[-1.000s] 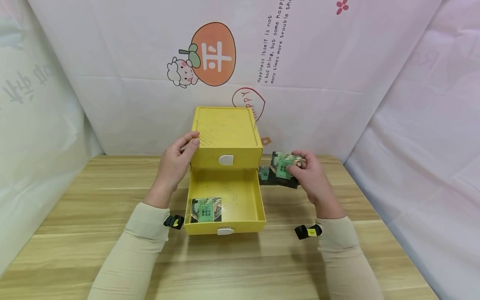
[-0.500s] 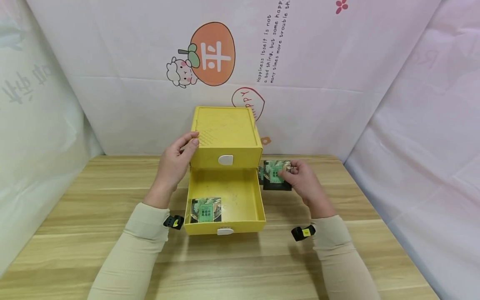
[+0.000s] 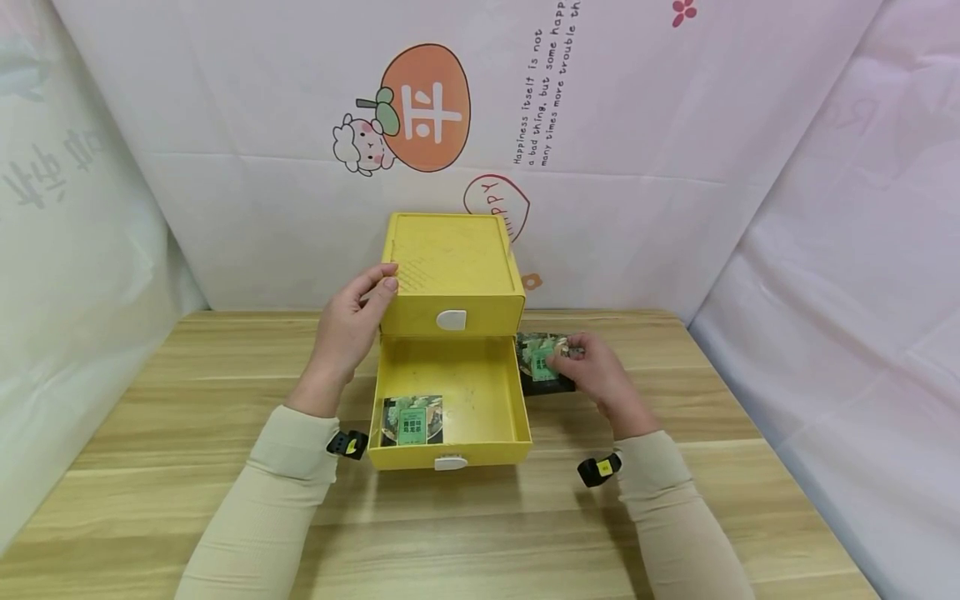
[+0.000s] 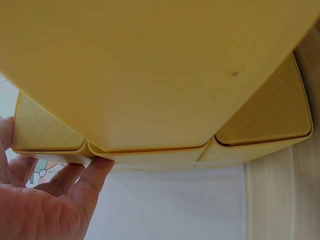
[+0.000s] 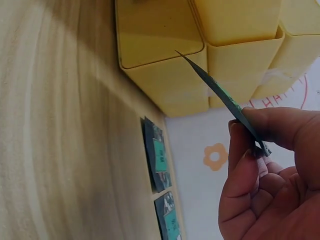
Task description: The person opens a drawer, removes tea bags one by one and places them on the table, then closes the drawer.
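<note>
My left hand (image 3: pixel 348 329) grips the upper left corner of a yellow drawer unit (image 3: pixel 457 254); in the left wrist view its fingers (image 4: pixel 90 185) reach along the casing's edge. The middle drawer (image 3: pixel 480 375) is pulled out, and a black and green tea packet (image 3: pixel 412 422) lies flat in its front left corner. My right hand (image 3: pixel 603 379) pinches another tea packet (image 5: pixel 220 92) between thumb and fingers, tilted, just right of the drawer. Two more tea packets, a nearer one (image 5: pixel 157 155) and a farther one (image 5: pixel 170 217), lie on the table beside the unit.
The wooden table (image 3: pixel 465 533) extends around the unit. A white printed cloth (image 3: pixel 622 242) hangs right behind the table, with more cloth on both sides. A white handle (image 3: pixel 451 462) projects from the open drawer's front, another (image 3: pixel 452 320) from the shut drawer above.
My right hand has carried its tea packet left and down, from the table's right side to beside the open drawer. The left hand and the drawer unit stay put.
</note>
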Demonstrator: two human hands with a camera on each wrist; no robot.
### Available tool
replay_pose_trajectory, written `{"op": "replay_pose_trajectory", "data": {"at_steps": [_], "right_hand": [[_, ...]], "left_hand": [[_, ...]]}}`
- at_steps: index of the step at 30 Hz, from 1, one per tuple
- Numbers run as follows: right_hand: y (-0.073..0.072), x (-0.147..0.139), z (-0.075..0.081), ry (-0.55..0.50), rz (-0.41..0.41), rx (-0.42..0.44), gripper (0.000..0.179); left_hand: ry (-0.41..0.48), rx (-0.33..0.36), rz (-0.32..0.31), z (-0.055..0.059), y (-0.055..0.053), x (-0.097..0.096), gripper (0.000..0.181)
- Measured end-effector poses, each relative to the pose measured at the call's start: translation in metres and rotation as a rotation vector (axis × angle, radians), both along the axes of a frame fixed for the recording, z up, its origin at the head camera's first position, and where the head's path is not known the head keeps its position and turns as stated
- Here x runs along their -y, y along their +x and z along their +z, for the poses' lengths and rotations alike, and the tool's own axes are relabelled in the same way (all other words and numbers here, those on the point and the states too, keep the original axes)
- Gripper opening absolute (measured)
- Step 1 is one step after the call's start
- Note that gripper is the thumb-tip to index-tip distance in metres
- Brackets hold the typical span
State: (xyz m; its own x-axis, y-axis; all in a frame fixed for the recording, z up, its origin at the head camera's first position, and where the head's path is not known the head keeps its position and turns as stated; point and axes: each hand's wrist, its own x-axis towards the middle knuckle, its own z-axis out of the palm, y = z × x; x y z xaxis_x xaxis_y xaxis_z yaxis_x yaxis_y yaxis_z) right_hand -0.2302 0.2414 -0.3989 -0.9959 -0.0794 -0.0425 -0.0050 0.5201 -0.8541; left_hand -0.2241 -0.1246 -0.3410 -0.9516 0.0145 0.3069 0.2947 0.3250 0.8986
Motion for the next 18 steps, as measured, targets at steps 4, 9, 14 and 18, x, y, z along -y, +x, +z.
{"op": "replay_pose_trajectory", "data": {"at_steps": [4,9,14,18], "right_hand": [[-0.002,0.000,-0.005,0.056,-0.004,0.038,0.063],[-0.003,0.000,-0.010,0.106,-0.004,0.055,0.064],[-0.005,0.002,-0.015,0.109,0.001,0.058,0.064],[-0.006,0.002,-0.020,0.121,-0.002,0.075,0.059]], "left_hand": [[-0.004,0.000,0.002,-0.001,0.001,-0.001,0.059],[-0.001,0.007,-0.005,-0.001,0.000,-0.001,0.059],[0.004,0.010,-0.004,-0.002,-0.001,-0.001,0.059],[0.007,0.005,-0.002,-0.002,-0.002,0.000,0.058]]}}
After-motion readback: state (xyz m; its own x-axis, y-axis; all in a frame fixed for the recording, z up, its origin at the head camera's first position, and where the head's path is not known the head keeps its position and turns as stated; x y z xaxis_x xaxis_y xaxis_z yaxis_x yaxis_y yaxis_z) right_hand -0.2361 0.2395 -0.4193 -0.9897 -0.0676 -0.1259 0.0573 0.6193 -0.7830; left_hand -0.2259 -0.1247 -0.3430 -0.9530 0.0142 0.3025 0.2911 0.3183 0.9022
